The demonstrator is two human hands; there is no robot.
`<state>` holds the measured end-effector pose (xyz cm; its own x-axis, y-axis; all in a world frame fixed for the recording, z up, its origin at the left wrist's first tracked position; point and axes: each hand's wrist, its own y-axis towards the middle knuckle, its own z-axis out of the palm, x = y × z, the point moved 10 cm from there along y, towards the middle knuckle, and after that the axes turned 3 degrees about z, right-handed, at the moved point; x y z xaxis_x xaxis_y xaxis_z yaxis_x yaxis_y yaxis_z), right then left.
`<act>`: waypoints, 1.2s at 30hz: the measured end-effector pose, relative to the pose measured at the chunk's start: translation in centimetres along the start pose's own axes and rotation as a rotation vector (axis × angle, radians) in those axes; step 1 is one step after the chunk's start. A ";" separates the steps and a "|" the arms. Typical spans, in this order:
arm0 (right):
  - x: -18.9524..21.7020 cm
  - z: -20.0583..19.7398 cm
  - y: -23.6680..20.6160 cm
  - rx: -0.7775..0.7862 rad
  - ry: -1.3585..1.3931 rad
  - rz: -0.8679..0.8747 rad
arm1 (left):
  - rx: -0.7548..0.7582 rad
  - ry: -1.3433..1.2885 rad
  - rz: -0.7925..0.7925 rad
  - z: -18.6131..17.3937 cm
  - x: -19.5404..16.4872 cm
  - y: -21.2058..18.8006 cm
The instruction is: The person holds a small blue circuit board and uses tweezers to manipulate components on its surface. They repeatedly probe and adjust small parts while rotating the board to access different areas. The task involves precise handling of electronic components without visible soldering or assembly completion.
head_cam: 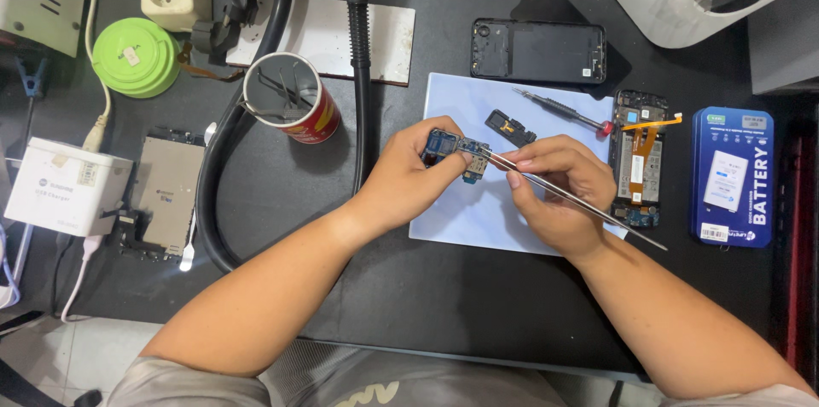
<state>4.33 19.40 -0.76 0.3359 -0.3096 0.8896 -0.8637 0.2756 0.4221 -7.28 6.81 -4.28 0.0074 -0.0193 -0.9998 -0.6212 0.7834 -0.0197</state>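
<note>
My left hand [408,175] pinches a small blue circuit board [454,151] above a pale blue work mat [465,108]. My right hand [553,189] grips metal tweezers [589,206], their tips touching the board's right edge. A small black part [510,127] lies on the mat just behind the board. To the right of my right hand lies an opened phone frame [638,159] with an orange flex cable.
A black phone back cover [537,50] and a red-tipped screwdriver [559,108] lie beyond the mat. A blue battery box [732,177] sits far right. A red cup [290,100] with tools, a black hose [360,74], a green lid [135,55], a white charger box [66,187] and a metal phone plate [164,194] are on the left.
</note>
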 end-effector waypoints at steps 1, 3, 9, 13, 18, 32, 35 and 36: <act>0.0 0.0 0.0 -0.002 -0.004 -0.002 | 0.001 -0.005 0.005 0.0 0.0 0.0; 0.0 0.0 -0.1 -0.007 -0.016 -0.002 | -0.001 0.012 -0.008 0.0 0.1 0.0; 0.0 -0.1 -0.2 -0.008 -0.043 0.005 | 0.003 -0.006 0.011 0.1 0.1 0.0; 0.1 -0.2 -0.1 -0.011 -0.061 -0.006 | 0.006 0.006 0.018 0.1 0.0 0.0; 0.2 -0.2 -0.1 -0.018 -0.057 -0.013 | 0.006 0.022 0.013 0.1 0.0 0.0; 0.1 0.0 -0.3 -0.016 -0.023 -0.014 | -0.002 -0.018 0.017 0.0 0.4 0.0; -0.1 -0.2 -0.3 -0.022 -0.031 0.006 | -0.006 0.010 0.024 0.0 0.2 0.0; -0.1 -0.2 -0.3 -0.024 -0.026 0.005 | -0.007 0.021 0.029 0.0 0.1 0.0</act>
<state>4.64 19.54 -0.96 0.3214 -0.3315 0.8870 -0.8561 0.2988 0.4218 -7.28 6.83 -4.38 -0.0276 -0.0095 -0.9996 -0.6260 0.7797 0.0099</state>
